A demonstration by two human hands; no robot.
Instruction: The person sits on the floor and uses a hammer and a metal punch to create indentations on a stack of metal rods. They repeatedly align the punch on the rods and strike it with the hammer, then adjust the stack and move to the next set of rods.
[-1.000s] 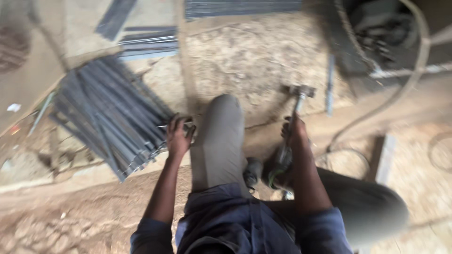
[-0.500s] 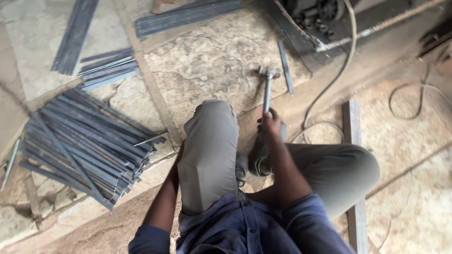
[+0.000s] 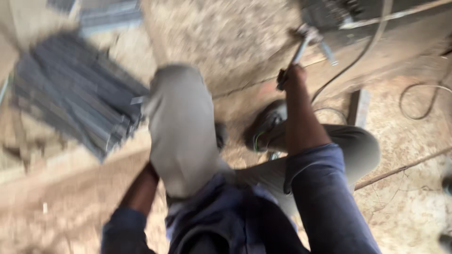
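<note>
The picture is blurred by motion. My right hand (image 3: 293,75) grips the handle of a metal hammer (image 3: 305,40), whose head is raised toward the top of the view. My left forearm runs down behind my raised left knee (image 3: 181,122), and my left hand is hidden behind it. A stack of dark grey flat metal strips (image 3: 75,89) lies on the ground to the left of that knee. My shoe (image 3: 263,124) rests on the ground below the hammer.
A dark machine (image 3: 329,11) sits at the top right with a cable (image 3: 367,47) curving away from it. A second cable loops at the right edge (image 3: 423,101). A short metal bar (image 3: 359,107) and a thin rod (image 3: 400,169) lie on the dusty ground.
The view has swung and blurred. My right hand has lifted the hammer up and to the right. My left hand, earlier by the strips, has dropped behind my knee.
</note>
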